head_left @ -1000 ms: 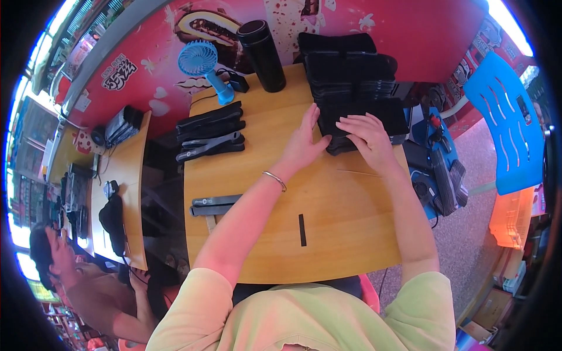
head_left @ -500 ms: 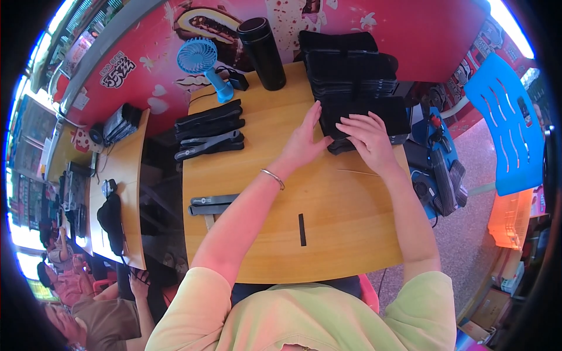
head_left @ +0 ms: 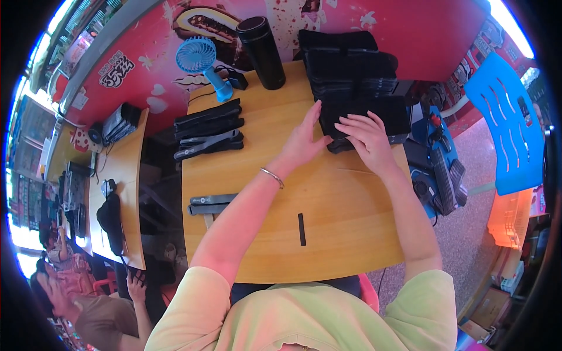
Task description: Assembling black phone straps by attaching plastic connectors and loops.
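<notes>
Slippage is risked while the black tray [head_left: 366, 120] is merely pressed by the flat, open left hand [head_left: 301, 140] and right hand [head_left: 367, 136], with the tray stack [head_left: 351, 67] just beyond.

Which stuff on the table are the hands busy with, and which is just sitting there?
Busy with:
left hand and right hand on the black tray stack

Just sitting there:
blue fan
black flask
black staplers
small black strip

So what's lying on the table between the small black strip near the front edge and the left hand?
Nothing: the head view shows only bare wood between the black strip and the left hand, crossed by the person's own forearm.
</notes>
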Motion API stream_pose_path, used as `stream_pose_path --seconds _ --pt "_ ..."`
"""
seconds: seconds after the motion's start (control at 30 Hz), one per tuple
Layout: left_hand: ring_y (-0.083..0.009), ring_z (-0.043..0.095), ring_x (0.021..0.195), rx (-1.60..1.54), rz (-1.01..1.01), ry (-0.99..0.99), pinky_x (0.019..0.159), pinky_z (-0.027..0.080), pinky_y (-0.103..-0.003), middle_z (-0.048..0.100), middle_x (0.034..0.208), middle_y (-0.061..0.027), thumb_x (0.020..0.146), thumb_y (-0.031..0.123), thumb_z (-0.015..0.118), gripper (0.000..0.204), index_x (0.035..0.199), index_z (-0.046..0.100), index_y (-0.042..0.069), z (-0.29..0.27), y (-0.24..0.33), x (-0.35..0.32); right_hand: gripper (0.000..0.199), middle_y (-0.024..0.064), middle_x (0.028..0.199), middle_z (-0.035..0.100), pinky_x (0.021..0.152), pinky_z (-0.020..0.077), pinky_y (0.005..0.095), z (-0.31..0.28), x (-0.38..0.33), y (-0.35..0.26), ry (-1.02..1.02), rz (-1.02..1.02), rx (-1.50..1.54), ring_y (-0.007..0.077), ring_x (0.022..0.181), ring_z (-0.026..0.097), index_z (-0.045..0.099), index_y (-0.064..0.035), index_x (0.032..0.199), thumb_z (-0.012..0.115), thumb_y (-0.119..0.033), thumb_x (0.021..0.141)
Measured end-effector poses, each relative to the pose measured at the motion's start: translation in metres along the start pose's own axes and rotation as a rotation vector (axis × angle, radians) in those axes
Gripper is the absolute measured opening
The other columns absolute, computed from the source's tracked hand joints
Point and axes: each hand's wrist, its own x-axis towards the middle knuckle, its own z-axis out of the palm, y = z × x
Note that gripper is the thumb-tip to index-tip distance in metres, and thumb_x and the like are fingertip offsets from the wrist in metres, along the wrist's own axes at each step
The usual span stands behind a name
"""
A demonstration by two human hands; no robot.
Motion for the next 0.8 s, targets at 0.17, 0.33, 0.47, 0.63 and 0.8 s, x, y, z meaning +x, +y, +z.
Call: stream_pose_path --seconds 0.17,0.33,0.47,0.63,0.8 --pt "-0.0346 0.034 0.134 0.019 -0.013 -0.006 0.108 0.033 -0.038 0.037 0.143 -0.0232 0.079 0.007 0.068 0.085 0.147 0.016 0.007 0.0 0.002 0.0 0.031 0.0015 0.115 0.064 0.107 0.0276 0.0398 -0.001 0.0 0.0 0.012 -0.005 0.003 0.0187 0.115 0.054 0.067 -0.0191 0.112 0.061 -0.009 0.083" --pt "-0.0362 0.038 0.131 0.066 -0.015 -0.008 0.106 0.035 -0.039 0.039 0.141 -0.0232 0.079 0.008 0.069 0.085 0.147 0.018 0.01 -0.002 0.004 0.001 0.031 0.0019 0.115 0.065 0.107 0.0273 0.04 0.001 0.001 -0.001 0.028 -0.006 0.022 0.0191 0.115 0.054 0.067 -0.0192 0.112 0.06 -0.009 0.084" --pt "-0.037 0.039 0.13 0.054 0.004 -0.03 0.104 0.037 -0.04 0.041 0.139 -0.0234 0.078 0.01 0.07 0.086 0.147 0.018 0.01 -0.004 0.006 0.001 0.031 0.0015 0.114 0.065 0.107 0.0275 0.0405 0.004 0.003 -0.003 0.003 -0.035 0.004 0.0187 0.114 0.054 0.067 -0.0199 0.112 0.06 -0.009 0.083" --pt "-0.0239 0.033 0.135 -0.011 -0.096 -0.07 0.113 0.024 -0.035 0.037 0.142 -0.0175 0.078 -0.004 0.065 0.086 0.147 0.015 0.005 0.0 0.017 0.003 0.031 0.0007 0.113 0.065 0.107 0.028 0.0408 -0.001 0.0 -0.003 0.061 -0.031 -0.035 0.0181 0.113 0.055 0.067 -0.0204 0.112 0.062 -0.01 0.082" --pt "-0.0388 0.036 0.131 0.024 -0.014 -0.008 0.106 0.035 -0.04 0.041 0.137 -0.0263 0.078 0.006 0.069 0.091 0.148 0.011 0.01 0.0 -0.002 0.005 0.041 0.0011 0.121 0.06 0.107 0.0284 0.0418 -0.002 0.0 -0.003 -0.031 -0.021 -0.157 0.0189 0.118 0.05 0.063 -0.0205 0.118 0.068 -0.016 0.077"
